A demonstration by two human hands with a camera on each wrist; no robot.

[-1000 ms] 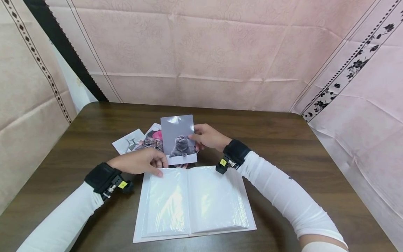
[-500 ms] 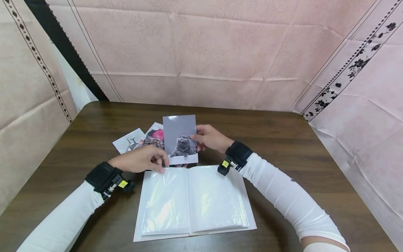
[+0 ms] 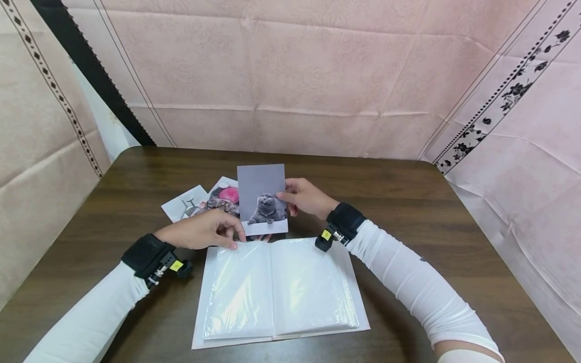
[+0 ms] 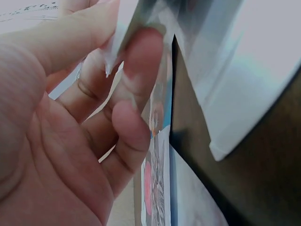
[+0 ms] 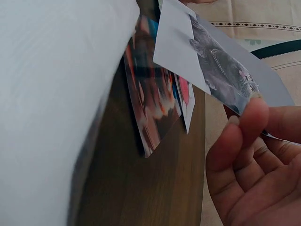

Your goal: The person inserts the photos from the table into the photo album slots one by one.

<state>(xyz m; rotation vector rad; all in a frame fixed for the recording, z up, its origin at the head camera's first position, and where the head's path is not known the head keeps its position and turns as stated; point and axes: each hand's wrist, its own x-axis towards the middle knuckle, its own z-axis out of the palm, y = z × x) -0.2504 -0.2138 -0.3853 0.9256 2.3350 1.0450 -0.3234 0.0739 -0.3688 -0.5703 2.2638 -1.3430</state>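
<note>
In the head view, my right hand [image 3: 309,197] pinches the right edge of a photo of a grey cat [image 3: 259,182]. The photo is held upright above the far edge of an open photo album [image 3: 317,282] with clear plastic pockets. My left hand [image 3: 205,230] pinches the top edge of the album's left page [image 3: 240,292]. In the left wrist view, the edge of a clear pocket [image 4: 126,22] sits between thumb and fingers. The right wrist view has the cat photo [image 5: 221,61] tilted, gripped between thumb and fingers of the right hand [image 5: 258,165].
More photos [image 3: 223,199] lie overlapping behind the album, partly covered by the left hand and the cat photo. A photo with orange and brown tones [image 5: 149,89] lies on the table beneath. The brown wooden table [image 3: 390,201] ends at a pink patterned cloth [image 3: 317,75].
My right hand has shifted the cat photo slightly to the right. The left hand has stayed nearly in place at the page's top edge, and the clear pocket's surface has shifted a little.
</note>
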